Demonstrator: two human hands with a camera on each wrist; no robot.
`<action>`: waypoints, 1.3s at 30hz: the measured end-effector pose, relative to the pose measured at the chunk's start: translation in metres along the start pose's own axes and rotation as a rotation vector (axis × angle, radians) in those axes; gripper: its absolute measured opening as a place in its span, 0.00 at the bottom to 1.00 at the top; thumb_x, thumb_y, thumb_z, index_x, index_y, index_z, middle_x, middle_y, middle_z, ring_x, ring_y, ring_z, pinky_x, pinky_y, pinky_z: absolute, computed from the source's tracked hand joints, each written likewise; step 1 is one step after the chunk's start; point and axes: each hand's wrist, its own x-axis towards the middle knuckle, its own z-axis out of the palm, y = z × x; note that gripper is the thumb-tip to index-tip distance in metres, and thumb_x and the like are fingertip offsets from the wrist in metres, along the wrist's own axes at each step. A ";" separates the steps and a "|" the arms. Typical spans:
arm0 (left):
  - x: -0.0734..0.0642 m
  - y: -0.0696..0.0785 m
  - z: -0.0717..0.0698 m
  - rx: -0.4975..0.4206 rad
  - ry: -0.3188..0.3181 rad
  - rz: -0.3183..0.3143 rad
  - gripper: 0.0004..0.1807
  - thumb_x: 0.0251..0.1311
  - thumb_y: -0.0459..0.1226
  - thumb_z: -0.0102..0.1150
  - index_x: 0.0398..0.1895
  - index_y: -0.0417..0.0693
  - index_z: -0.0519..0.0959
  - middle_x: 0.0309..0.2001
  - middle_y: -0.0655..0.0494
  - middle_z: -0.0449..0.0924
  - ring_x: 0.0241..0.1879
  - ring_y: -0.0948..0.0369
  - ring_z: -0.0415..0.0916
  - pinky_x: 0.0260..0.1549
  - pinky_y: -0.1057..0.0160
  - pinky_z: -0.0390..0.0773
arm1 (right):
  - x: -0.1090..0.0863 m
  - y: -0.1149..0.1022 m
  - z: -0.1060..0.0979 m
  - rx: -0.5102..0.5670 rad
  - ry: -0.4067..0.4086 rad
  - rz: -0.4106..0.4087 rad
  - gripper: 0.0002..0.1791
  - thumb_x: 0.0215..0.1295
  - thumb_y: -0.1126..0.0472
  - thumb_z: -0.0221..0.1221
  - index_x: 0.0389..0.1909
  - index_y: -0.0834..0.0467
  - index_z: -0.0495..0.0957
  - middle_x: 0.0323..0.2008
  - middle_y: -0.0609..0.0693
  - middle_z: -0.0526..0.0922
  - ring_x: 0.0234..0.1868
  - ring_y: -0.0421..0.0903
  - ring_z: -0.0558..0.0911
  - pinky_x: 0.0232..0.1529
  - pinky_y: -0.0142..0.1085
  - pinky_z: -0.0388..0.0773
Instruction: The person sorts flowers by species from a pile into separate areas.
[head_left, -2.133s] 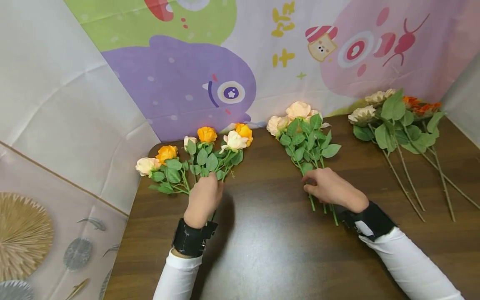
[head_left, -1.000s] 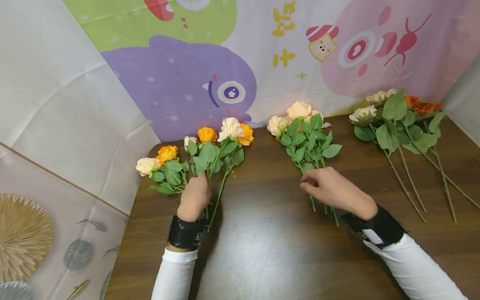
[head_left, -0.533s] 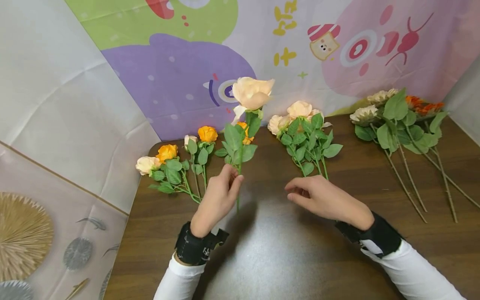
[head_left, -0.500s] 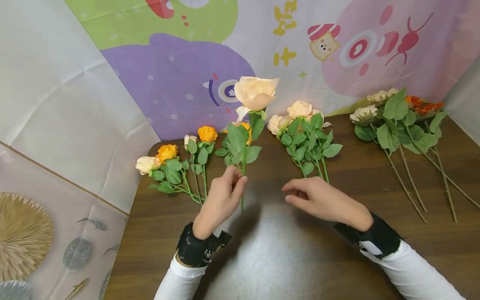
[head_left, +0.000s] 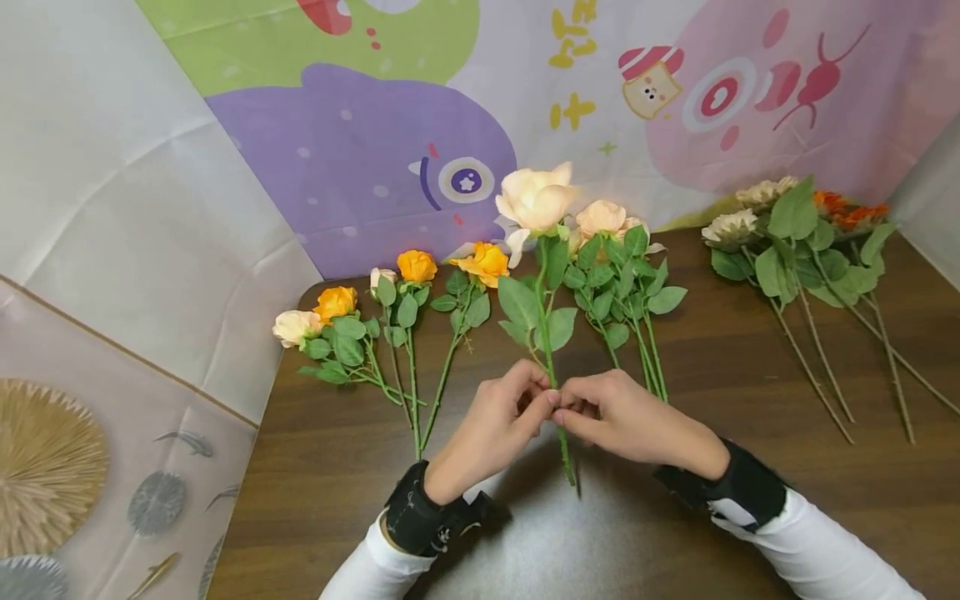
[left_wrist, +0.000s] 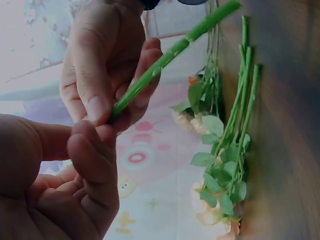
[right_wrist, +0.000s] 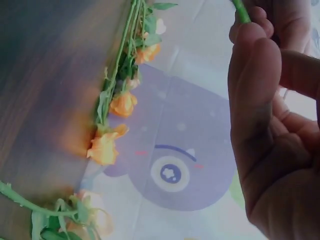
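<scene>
Head view: one pale rose [head_left: 536, 200] is held over the table [head_left: 337, 533], bloom to the far side, stem end to the near. Its stem is pinched by thumb and fingers of the left hand [head_left: 498, 421] and, from the other side, of the right hand [head_left: 637, 417]; the fingertips meet — probably so that the stem is steadied between both. Orange and pale roses [head_left: 486, 265] are laid at left, a peach bundle [head_left: 600, 218] just right of the held bloom, cream and orange flowers [head_left: 787, 212] at far right. All heads are set toward the printed cloth [head_left: 390, 167] — seemingly to leave stems within reach.

Left wrist view: the bare stem is seen slanting out from the right hand's thumb and fingers, perhaps gripped low to spare the leaves.

Right wrist view: only a short piece of stem is shown above the fingertips; the held bloom is not seen.
</scene>
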 end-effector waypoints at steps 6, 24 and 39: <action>0.001 -0.002 -0.002 0.083 0.018 0.010 0.07 0.64 0.34 0.47 0.44 0.48 0.71 0.23 0.59 0.77 0.19 0.69 0.68 0.16 0.68 0.70 | 0.002 0.022 -0.017 -0.189 0.153 0.107 0.04 0.63 0.64 0.56 0.30 0.56 0.78 0.18 0.45 0.77 0.15 0.36 0.71 0.17 0.34 0.70; 0.002 -0.003 -0.005 0.093 0.036 0.050 0.07 0.63 0.33 0.47 0.43 0.47 0.72 0.22 0.59 0.76 0.17 0.71 0.66 0.15 0.72 0.67 | -0.007 0.076 -0.066 -0.486 0.255 0.367 0.16 0.62 0.65 0.48 0.14 0.55 0.68 0.11 0.45 0.60 0.12 0.42 0.61 0.16 0.36 0.59; 0.001 -0.003 -0.004 0.117 0.003 0.031 0.07 0.64 0.36 0.46 0.44 0.49 0.71 0.22 0.61 0.75 0.17 0.71 0.66 0.14 0.70 0.68 | -0.006 0.087 -0.063 -0.444 0.119 0.458 0.19 0.62 0.65 0.49 0.11 0.54 0.64 0.10 0.45 0.60 0.11 0.41 0.63 0.15 0.35 0.61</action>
